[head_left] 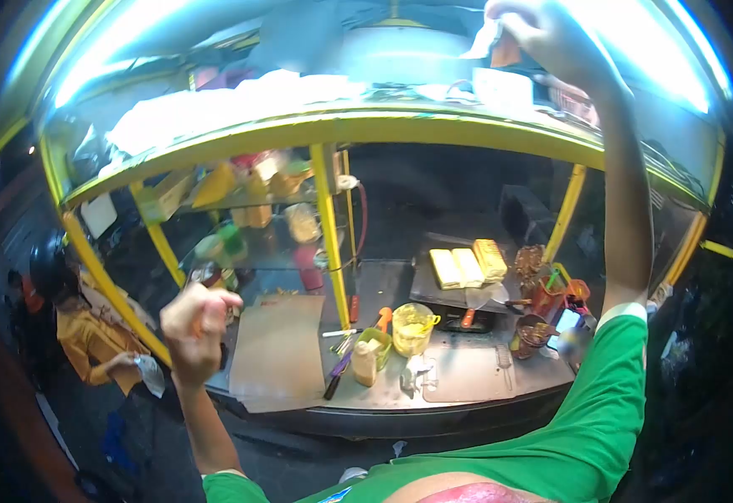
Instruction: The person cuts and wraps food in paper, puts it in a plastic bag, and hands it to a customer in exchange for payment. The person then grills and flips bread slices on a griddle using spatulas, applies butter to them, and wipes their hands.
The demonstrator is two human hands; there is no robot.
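My right hand (542, 40) is raised high at the top of the cart, fingers closed on a thin white sheet (484, 37), paper or plastic. Just under that hand are a small brown piece (506, 52) and a white tub (502, 87) on the upper shelf; whether the hand touches the brown piece I cannot tell. On the left, my left hand (196, 329) is held up in a loose fist beside a large brown cardboard sheet (278, 350). Anything inside its curled fingers is hidden.
A yellow-framed shelf (366, 128) spans the cart above the counter. Bread slabs (467, 267) lie on a dark griddle plate (425, 289). Nearby stand a tub of yellow spread (413, 329), a bottle (365, 365) and a phone (564, 327). A person in orange (98, 344) is at left.
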